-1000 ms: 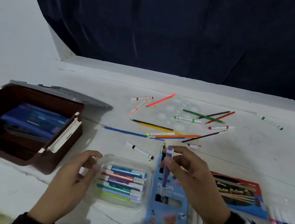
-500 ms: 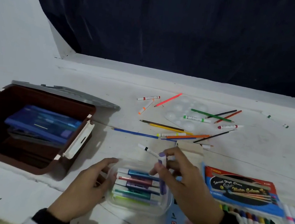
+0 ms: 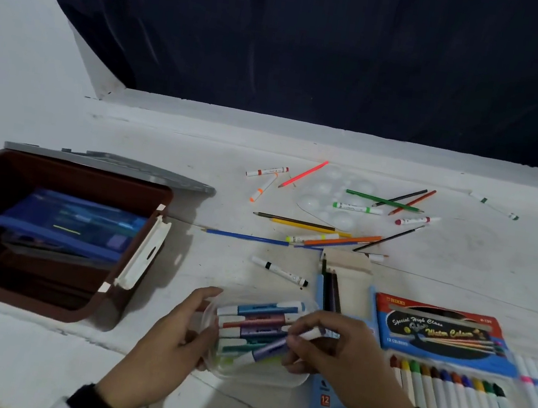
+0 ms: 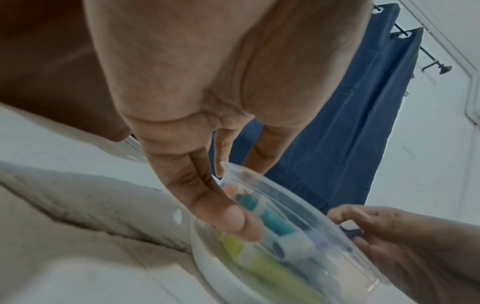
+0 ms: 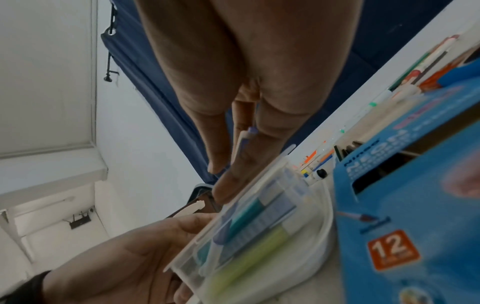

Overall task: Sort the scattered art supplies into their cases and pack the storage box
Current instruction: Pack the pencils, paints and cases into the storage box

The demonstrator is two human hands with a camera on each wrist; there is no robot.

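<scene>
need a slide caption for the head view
Right hand lowers a purple marker into a clear marker case that the left hand steadies, beside an open brown storage box.

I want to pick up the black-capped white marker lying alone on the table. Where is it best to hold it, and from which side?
Pinch the black-capped marker at mid-barrel, from above, fingers on its two long sides. It lies flat and slanted on the table, apart from the pencils, so the middle is free and should balance. The right hand is probably nearer, but it holds a purple marker.
</scene>
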